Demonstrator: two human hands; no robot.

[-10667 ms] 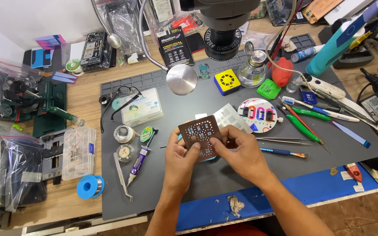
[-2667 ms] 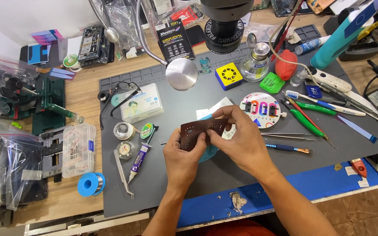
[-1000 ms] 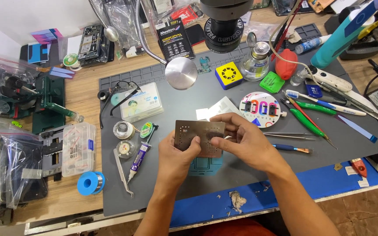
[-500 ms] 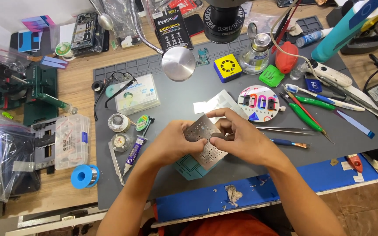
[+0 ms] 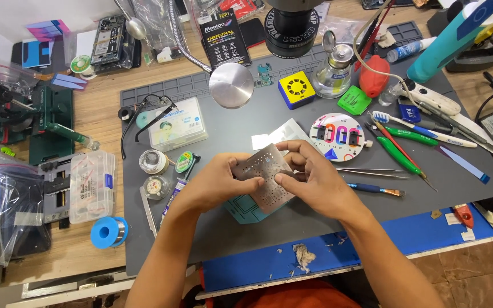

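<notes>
Both hands hold a thin square metal stencil plate (image 5: 266, 178) full of small cut-out patterns, tilted above the grey work mat (image 5: 223, 228). My left hand (image 5: 215, 185) grips its left edge. My right hand (image 5: 309, 177) pinches the plate's right side, thumb pressed on its face and fingers curled over the top edge. Under the hands lies a teal square pad (image 5: 246, 208), partly hidden.
White paper (image 5: 278, 136) lies just beyond the hands. Tweezers (image 5: 372, 171), a small brush (image 5: 375, 188) and green-handled tools (image 5: 397, 151) lie to the right beside a round disc (image 5: 340, 137). Small tins (image 5: 154, 161), a clear parts box (image 5: 91, 185) and a solder spool (image 5: 108, 231) sit left.
The stencil plate has been turned and tilted in both hands, from a dark face held upright to a shiny face lying flatter; the hands stay over the mat's middle.
</notes>
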